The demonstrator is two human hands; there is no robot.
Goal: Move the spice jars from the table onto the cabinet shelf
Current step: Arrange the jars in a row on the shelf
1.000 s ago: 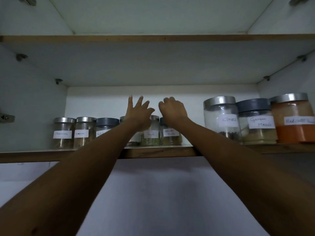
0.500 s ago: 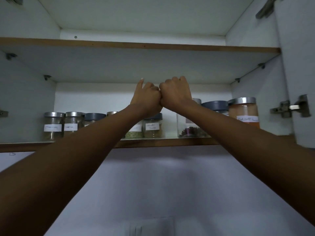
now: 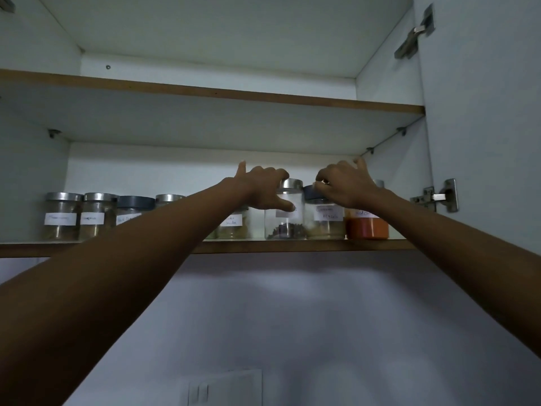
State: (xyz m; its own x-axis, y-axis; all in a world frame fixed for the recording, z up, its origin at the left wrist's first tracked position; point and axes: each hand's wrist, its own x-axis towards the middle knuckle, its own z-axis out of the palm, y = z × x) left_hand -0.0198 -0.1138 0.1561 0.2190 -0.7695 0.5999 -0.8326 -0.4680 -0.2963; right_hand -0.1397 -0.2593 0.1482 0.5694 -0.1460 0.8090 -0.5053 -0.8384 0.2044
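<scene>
View from below into an open wall cabinet, with two bare arms reaching up to the lower shelf (image 3: 292,246), a white board with a brown wood-toned front edge. The spice jars are already on this shelf, none on a table in view. The left hand (image 3: 260,186) grips a tall silver-lidded jar (image 3: 285,221) of clear glass: fingers curl over its brushed metal lid and the thumb presses the front of the glass, little finger lifted. The grip looks meant to steady or nudge the jar into line, not lift it, since its base sits flat on the board. A small heap of dark whole spice lies at its bottom. Touching it on the right is a grey-lidded jar (image 3: 325,224), part filled with pale brownish powder; the right hand (image 3: 348,184) closes its fingertips on the matte dark lid, probably to hold it square against its neighbours. Beside that stands a red-powder jar (image 3: 367,228), partly hidden by the right wrist. Further left, a row of smaller jars (image 3: 61,215), all round, smooth glass with white handwritten paper labels too blurred to read, stands close to the front edge. A white cabinet door (image 3: 483,142) hangs open at right on a metal hinge (image 3: 436,197).
</scene>
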